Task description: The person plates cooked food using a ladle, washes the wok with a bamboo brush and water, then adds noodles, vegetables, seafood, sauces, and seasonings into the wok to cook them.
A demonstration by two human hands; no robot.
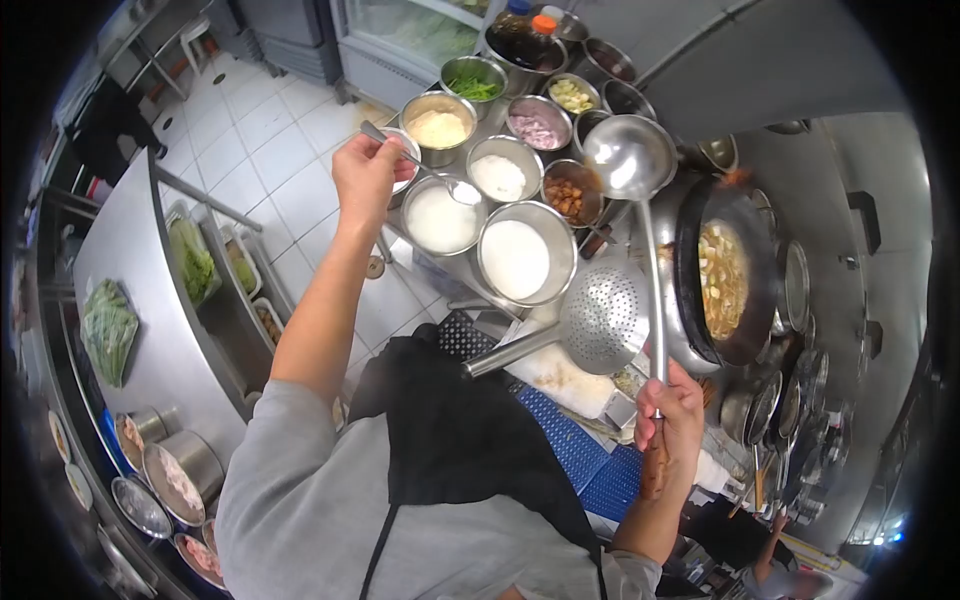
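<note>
In my left hand [368, 178] is a metal spoon [412, 157], gripped by the handle. White powder shows on the spoon's bowl, which hangs over a metal bowl of white granules [440, 215]. My right hand [672, 410] is wrapped round the long handle of a ladle [652, 290]. The ladle's round bowl tilts above the seasoning bowls, left of the wok [765, 290], and looks mostly bare inside. Pale pieces in brownish liquid [722, 280] fill part of the wok. A perforated strainer [606, 315] rests between the bowls and the ladle handle.
Around the spoon stand bowls of white powder [515, 258], yellowish powder [438, 128], chopped greens [472, 85] and brown bits [568, 200]. Bottles [542, 28] stand behind. Pots and lids line the right wall. A steel counter [150, 270] is on the left. Another person [770, 570] is at lower right.
</note>
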